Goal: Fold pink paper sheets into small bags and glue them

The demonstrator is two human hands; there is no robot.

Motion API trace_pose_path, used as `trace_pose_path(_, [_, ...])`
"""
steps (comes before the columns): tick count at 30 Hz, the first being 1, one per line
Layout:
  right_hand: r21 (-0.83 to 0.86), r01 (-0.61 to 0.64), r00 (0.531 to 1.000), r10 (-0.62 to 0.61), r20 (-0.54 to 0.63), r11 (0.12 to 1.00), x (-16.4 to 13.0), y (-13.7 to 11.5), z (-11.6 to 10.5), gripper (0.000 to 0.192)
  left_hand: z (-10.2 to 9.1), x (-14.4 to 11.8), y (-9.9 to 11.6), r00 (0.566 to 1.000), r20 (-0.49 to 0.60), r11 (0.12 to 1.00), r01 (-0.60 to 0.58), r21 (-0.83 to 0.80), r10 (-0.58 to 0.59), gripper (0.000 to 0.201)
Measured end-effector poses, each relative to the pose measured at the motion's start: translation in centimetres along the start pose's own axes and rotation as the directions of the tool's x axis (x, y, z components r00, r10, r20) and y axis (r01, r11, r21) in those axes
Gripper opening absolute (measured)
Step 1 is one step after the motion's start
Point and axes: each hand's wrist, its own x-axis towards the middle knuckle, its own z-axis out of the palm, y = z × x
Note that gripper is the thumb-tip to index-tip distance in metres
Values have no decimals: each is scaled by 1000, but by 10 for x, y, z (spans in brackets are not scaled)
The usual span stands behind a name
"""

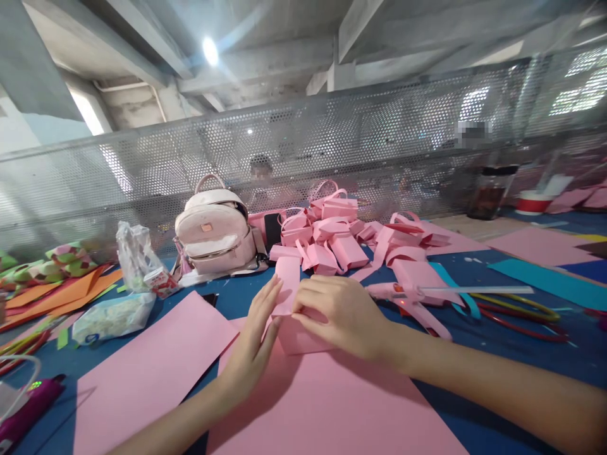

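One folded pink paper piece [288, 287], at the far end of a large pink sheet [332, 404]; left hand [256, 319] along the piece's left edge, fingers extended, whether clasping cannot be told; right hand [336, 309] pinching its right side; pink glue gun [403, 293] rightward; pink paper bags [327, 234] heaped beyond

This looked like a craft workshop in a bare concrete building: raw beams [265, 66] crossed overhead, a bright lamp [210, 51] shone between them, and a perforated metal screen [389, 133] ran behind the blue surface [502, 436], with a person [260, 170] dimly visible through it. Paper work covered much of the surface: pink sheets [322, 404], orange sheets [80, 291], a heap of small pink bags [348, 251] with strap handles, and a glue gun [429, 319] with its stick. A backpack [213, 237] and a jar [488, 199] stood there too.
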Motion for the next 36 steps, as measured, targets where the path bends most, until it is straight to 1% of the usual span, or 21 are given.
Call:
trace_pose_path(6, [-31,14,1000,-14,-5,999,-3,-1,2,8,0,1,2,1000,-1,1000,-6,-2,6,49])
trace_pose_path(10, [30,-9,1000,9,-6,1000,-4,0,3,6,0,0,2,1000,-5,1000,-4,1,4,49])
trace_pose_path(14, [82,-24,1000,24,7,996,-3,0,3,8,1,-1,3,1000,15,1000,-11,1,11,47])
trace_pose_path(18, [35,72,997,-71,-31,997,-1,0,3,9,1,1,2,1000,7,1000,3,10,-3,48])
trace_pose_path(20, [-2,100,994,-100,-37,995,-2,-1,5,8,0,1,1,1000,6,1000,8,17,-8,49])
trace_pose_path(26, [-13,93,995,-94,-32,996,-5,-2,6,13,0,-2,1,999,42,999,-4,44,2,53])
trace_pose_path(31, [27,25,999,-25,-20,999,-4,-3,4,14,1,-4,2,996,89,999,7,47,-11,54])
trace_pose_path(36, [-15,121,992,-122,-42,992,-2,-4,5,22,1,-5,2,996,81,998,44,37,-47,58])
